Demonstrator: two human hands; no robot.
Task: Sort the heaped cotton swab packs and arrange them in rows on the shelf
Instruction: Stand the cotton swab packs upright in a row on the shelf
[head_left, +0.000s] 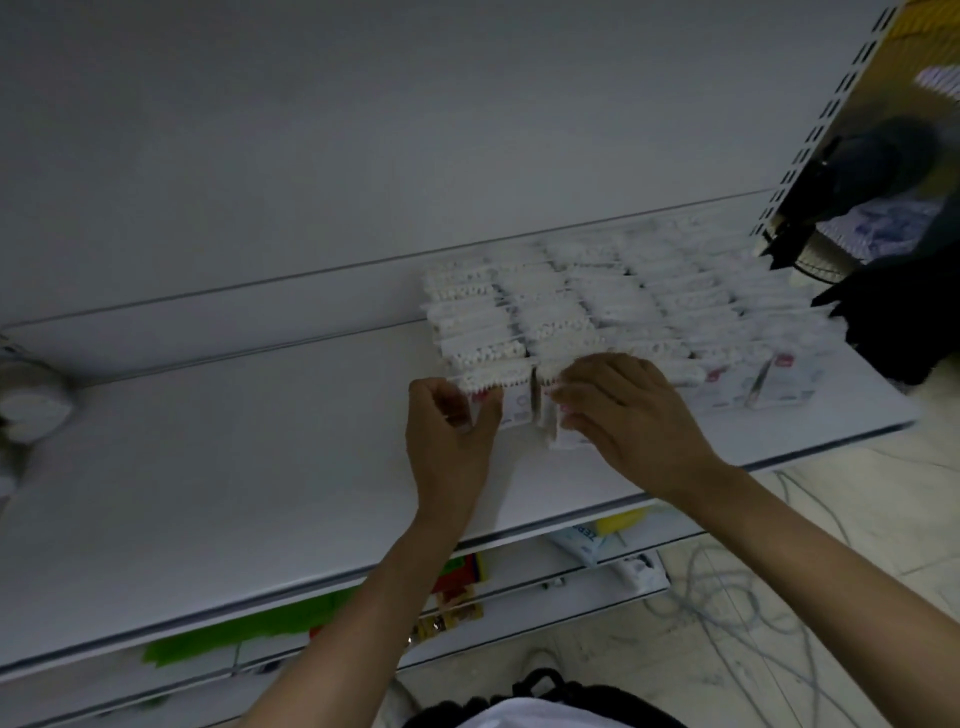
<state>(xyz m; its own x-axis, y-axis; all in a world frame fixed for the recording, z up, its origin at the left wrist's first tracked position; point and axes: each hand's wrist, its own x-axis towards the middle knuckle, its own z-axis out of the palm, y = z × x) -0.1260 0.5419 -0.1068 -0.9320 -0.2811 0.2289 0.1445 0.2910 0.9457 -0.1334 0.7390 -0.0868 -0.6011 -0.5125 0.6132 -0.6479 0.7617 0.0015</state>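
Two front packs (515, 404) pinched by left hand (448, 422), right hand (626, 411).

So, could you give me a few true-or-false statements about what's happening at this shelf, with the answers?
1. The left hand and the right hand each hold one of the cotton swab packs at the front of the rows. True.
2. The packs stand at the left end of the shelf. False: they are grouped toward its right end.
3. The packs are lined up in several rows running front to back. True.
4. The floor is carpeted. False: it is tiled, with loose cables lying on it.
5. The left hand holds scissors. False: it grips a swab pack.
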